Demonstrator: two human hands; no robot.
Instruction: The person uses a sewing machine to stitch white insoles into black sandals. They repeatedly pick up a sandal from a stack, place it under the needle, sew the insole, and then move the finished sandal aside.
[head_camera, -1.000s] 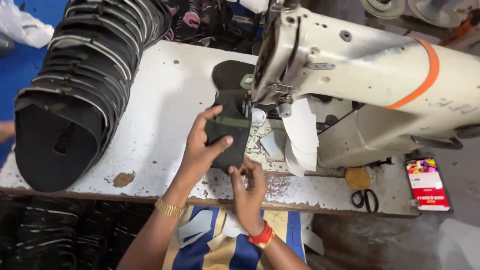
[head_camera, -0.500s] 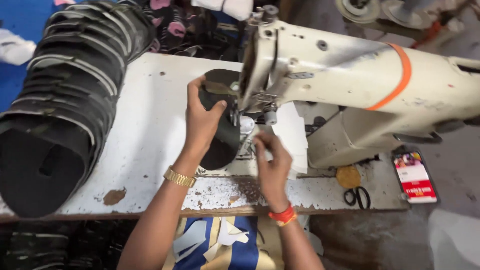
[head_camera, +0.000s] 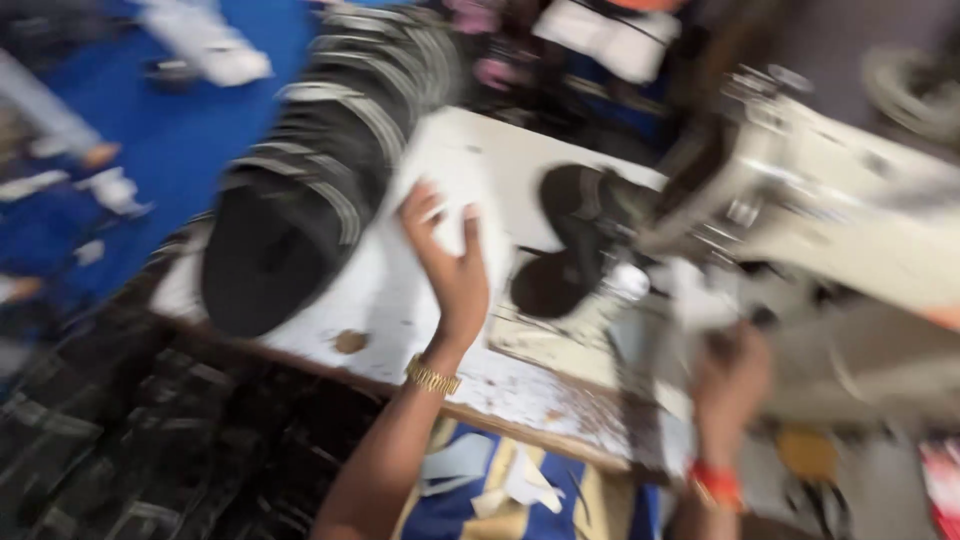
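Nearest us, right hand (head_camera: 730, 375) has dropped toward the tabletop (head_camera: 440, 330) edge, blurred, we cannot tell its grip; left hand (head_camera: 452, 262) has left the black shoe piece (head_camera: 565, 240) and now spreads empty over bare tabletop, moving toward the black stack (head_camera: 300, 210); the piece lies released under the sewing machine (head_camera: 850, 210) head; we judge that stitch pass finished

The left hand (head_camera: 452, 262) is lifted with fingers spread and loosely curled, palm turned away, holding nothing; a gold bracelet (head_camera: 433, 377) circles its wrist. The right hand (head_camera: 733, 372), right of the bracelet, is blurred, its grip unclear, a red band (head_camera: 716, 482) at its wrist.
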